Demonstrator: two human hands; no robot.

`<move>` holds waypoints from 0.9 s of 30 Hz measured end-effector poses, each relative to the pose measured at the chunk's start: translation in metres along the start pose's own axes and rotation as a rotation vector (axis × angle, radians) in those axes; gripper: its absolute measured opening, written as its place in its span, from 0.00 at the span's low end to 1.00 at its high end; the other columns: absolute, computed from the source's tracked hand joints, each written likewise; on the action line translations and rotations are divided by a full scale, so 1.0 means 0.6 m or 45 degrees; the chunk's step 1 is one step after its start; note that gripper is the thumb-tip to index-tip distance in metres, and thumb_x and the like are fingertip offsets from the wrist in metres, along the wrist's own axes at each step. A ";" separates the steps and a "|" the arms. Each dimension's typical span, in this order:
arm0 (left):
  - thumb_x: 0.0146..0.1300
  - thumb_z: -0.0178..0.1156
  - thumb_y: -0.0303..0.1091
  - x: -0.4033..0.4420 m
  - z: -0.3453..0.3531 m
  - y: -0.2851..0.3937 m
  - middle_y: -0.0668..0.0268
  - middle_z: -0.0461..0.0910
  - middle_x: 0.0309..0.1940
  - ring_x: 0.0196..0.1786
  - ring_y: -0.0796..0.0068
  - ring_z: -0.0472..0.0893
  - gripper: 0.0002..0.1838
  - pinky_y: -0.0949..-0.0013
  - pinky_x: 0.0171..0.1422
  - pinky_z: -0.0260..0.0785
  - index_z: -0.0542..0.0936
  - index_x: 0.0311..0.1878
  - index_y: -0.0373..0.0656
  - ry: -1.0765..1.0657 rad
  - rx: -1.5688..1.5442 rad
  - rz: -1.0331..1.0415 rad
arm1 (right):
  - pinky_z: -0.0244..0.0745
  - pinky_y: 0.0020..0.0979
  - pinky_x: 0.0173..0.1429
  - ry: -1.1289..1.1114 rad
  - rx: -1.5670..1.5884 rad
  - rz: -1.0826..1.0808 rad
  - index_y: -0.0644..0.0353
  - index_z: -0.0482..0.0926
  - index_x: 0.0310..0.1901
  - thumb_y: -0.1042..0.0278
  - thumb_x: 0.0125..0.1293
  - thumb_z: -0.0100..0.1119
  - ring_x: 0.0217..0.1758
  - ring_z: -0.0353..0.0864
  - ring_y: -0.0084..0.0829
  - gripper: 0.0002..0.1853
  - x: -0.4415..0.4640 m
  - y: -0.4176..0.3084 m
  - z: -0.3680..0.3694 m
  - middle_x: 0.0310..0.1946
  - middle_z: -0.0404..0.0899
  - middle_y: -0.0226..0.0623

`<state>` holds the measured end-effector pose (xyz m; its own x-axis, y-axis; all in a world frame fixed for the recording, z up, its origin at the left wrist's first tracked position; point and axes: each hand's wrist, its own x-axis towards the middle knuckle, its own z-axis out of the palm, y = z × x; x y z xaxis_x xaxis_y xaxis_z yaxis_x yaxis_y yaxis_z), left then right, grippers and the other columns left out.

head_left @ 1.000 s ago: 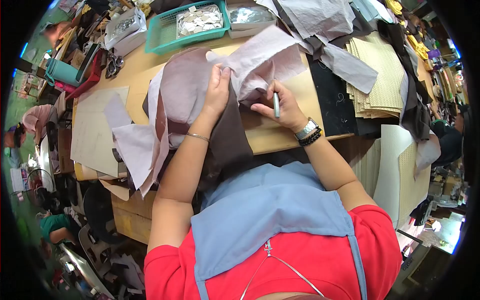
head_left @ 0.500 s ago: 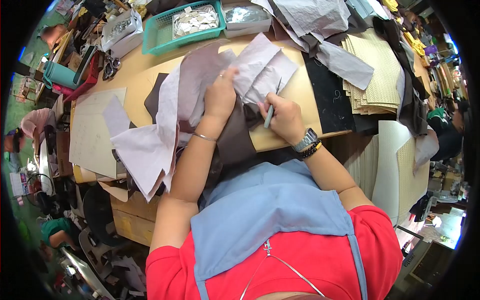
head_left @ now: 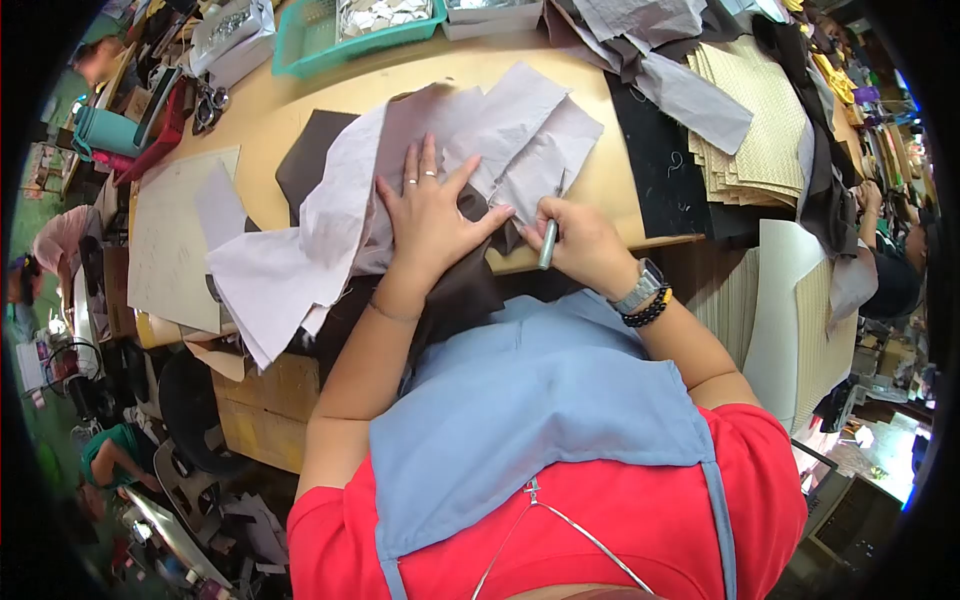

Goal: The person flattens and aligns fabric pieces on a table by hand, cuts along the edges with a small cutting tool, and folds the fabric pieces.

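The left hand (head_left: 432, 222) lies splayed on crumpled lilac fabric (head_left: 335, 205) while the right hand (head_left: 585, 242) grips a slim pointed tool (head_left: 549, 245) beside it, dark brown material (head_left: 312, 150) lying partly beneath on the tabletop (head_left: 250, 120), with a teal basket (head_left: 300, 60) and stacked cream sheets (head_left: 745, 120) beyond.

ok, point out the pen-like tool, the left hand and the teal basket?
Pen-like tool (head_left: 548, 246): head view, on the handle below the fingers.
Left hand (head_left: 436, 224): head view, on the back of the hand.
Teal basket (head_left: 360, 47): head view, on the near wall.
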<state>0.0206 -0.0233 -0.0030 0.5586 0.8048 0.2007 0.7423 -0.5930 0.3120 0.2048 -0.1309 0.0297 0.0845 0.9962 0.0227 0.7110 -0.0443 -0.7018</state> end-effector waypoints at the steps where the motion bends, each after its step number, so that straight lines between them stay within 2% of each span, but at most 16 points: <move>1: 0.48 0.66 0.72 -0.001 -0.002 0.000 0.44 0.57 0.76 0.79 0.43 0.53 0.43 0.19 0.68 0.45 0.79 0.65 0.59 -0.023 -0.012 0.000 | 0.73 0.38 0.32 -0.084 -0.013 0.042 0.59 0.76 0.32 0.61 0.64 0.68 0.25 0.80 0.40 0.13 -0.001 -0.010 -0.018 0.21 0.78 0.41; 2: 0.47 0.66 0.72 -0.001 -0.004 0.000 0.44 0.57 0.76 0.79 0.42 0.53 0.43 0.19 0.68 0.46 0.78 0.65 0.59 -0.044 -0.022 0.000 | 0.75 0.39 0.34 -0.166 -0.025 0.083 0.59 0.77 0.33 0.59 0.65 0.67 0.27 0.82 0.43 0.13 -0.002 -0.013 -0.029 0.23 0.79 0.43; 4: 0.45 0.67 0.74 0.002 0.001 -0.007 0.43 0.56 0.76 0.79 0.40 0.52 0.47 0.18 0.66 0.48 0.76 0.68 0.62 -0.080 -0.030 0.018 | 0.74 0.35 0.35 -0.017 0.360 -0.005 0.61 0.79 0.35 0.57 0.69 0.62 0.28 0.81 0.36 0.14 0.000 -0.004 -0.035 0.24 0.80 0.39; 5: 0.44 0.67 0.74 0.004 0.000 -0.009 0.44 0.55 0.77 0.80 0.41 0.51 0.47 0.17 0.67 0.44 0.75 0.69 0.64 -0.110 -0.055 0.018 | 0.74 0.33 0.36 0.063 0.552 -0.049 0.62 0.79 0.36 0.56 0.72 0.60 0.29 0.81 0.33 0.16 0.002 0.003 -0.038 0.24 0.80 0.37; 6: 0.44 0.68 0.74 0.007 -0.002 -0.010 0.44 0.53 0.77 0.80 0.41 0.49 0.48 0.17 0.68 0.40 0.74 0.70 0.65 -0.137 -0.081 0.021 | 0.73 0.29 0.38 0.035 0.717 -0.106 0.64 0.82 0.44 0.56 0.78 0.51 0.33 0.80 0.25 0.18 0.000 0.012 -0.046 0.29 0.81 0.33; 7: 0.44 0.68 0.74 0.009 -0.002 -0.010 0.44 0.52 0.78 0.81 0.42 0.48 0.48 0.16 0.69 0.36 0.73 0.71 0.66 -0.164 -0.106 0.026 | 0.74 0.28 0.40 0.060 0.751 -0.180 0.64 0.82 0.46 0.57 0.78 0.50 0.34 0.80 0.24 0.18 0.007 0.017 -0.045 0.31 0.82 0.33; 9: 0.43 0.69 0.74 0.013 0.002 -0.014 0.44 0.52 0.78 0.81 0.43 0.47 0.49 0.15 0.69 0.35 0.73 0.71 0.67 -0.164 -0.103 0.040 | 0.75 0.26 0.43 0.116 0.813 -0.327 0.64 0.82 0.51 0.58 0.80 0.47 0.37 0.80 0.22 0.18 0.027 0.023 -0.039 0.35 0.82 0.32; 10: 0.42 0.69 0.74 0.013 0.003 -0.015 0.45 0.51 0.78 0.81 0.43 0.46 0.50 0.15 0.69 0.34 0.73 0.71 0.67 -0.164 -0.101 0.049 | 0.76 0.26 0.48 0.095 0.954 -0.151 0.64 0.82 0.55 0.64 0.78 0.51 0.41 0.80 0.21 0.15 0.036 0.018 -0.026 0.38 0.82 0.33; 13: 0.40 0.70 0.75 0.015 0.000 -0.013 0.45 0.51 0.79 0.82 0.43 0.45 0.51 0.15 0.69 0.33 0.73 0.71 0.68 -0.175 -0.132 0.033 | 0.76 0.26 0.52 0.038 1.182 0.070 0.64 0.83 0.54 0.70 0.74 0.57 0.45 0.81 0.21 0.12 0.058 0.015 0.010 0.40 0.83 0.33; 14: 0.39 0.70 0.75 0.016 0.000 -0.014 0.45 0.51 0.79 0.82 0.43 0.45 0.51 0.15 0.69 0.33 0.73 0.71 0.68 -0.177 -0.140 0.035 | 0.77 0.25 0.53 0.050 1.053 -0.047 0.64 0.82 0.55 0.74 0.72 0.59 0.47 0.82 0.21 0.12 0.064 0.031 0.019 0.43 0.85 0.34; 17: 0.38 0.71 0.75 0.016 0.001 -0.015 0.44 0.51 0.79 0.82 0.43 0.45 0.52 0.16 0.69 0.32 0.73 0.71 0.67 -0.179 -0.147 0.036 | 0.79 0.23 0.50 0.162 0.738 -0.300 0.64 0.82 0.54 0.75 0.71 0.59 0.43 0.83 0.20 0.12 0.071 0.045 0.031 0.42 0.85 0.33; 20: 0.38 0.71 0.74 0.017 0.002 -0.015 0.44 0.51 0.79 0.82 0.43 0.46 0.52 0.16 0.69 0.32 0.73 0.71 0.67 -0.176 -0.128 0.043 | 0.81 0.23 0.44 0.129 0.805 -0.138 0.66 0.82 0.50 0.76 0.69 0.61 0.40 0.83 0.19 0.10 0.061 0.043 0.039 0.41 0.84 0.33; 23: 0.39 0.71 0.74 0.018 0.002 -0.014 0.44 0.51 0.79 0.82 0.43 0.46 0.52 0.16 0.69 0.32 0.73 0.71 0.67 -0.178 -0.139 0.042 | 0.83 0.26 0.51 0.029 0.823 -0.093 0.67 0.77 0.47 0.80 0.69 0.58 0.47 0.84 0.22 0.06 0.055 0.040 0.034 0.45 0.82 0.37; 27: 0.39 0.70 0.74 0.018 0.001 -0.015 0.45 0.51 0.79 0.82 0.43 0.46 0.51 0.16 0.69 0.33 0.73 0.70 0.67 -0.178 -0.149 0.041 | 0.83 0.25 0.48 0.039 0.781 -0.126 0.67 0.77 0.45 0.79 0.69 0.59 0.46 0.84 0.23 0.05 0.055 0.034 0.032 0.42 0.81 0.36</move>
<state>0.0202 -0.0096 -0.0040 0.6336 0.7691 0.0843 0.6795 -0.6052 0.4147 0.2087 -0.0975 0.0023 0.0648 0.9903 0.1228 0.1863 0.1089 -0.9764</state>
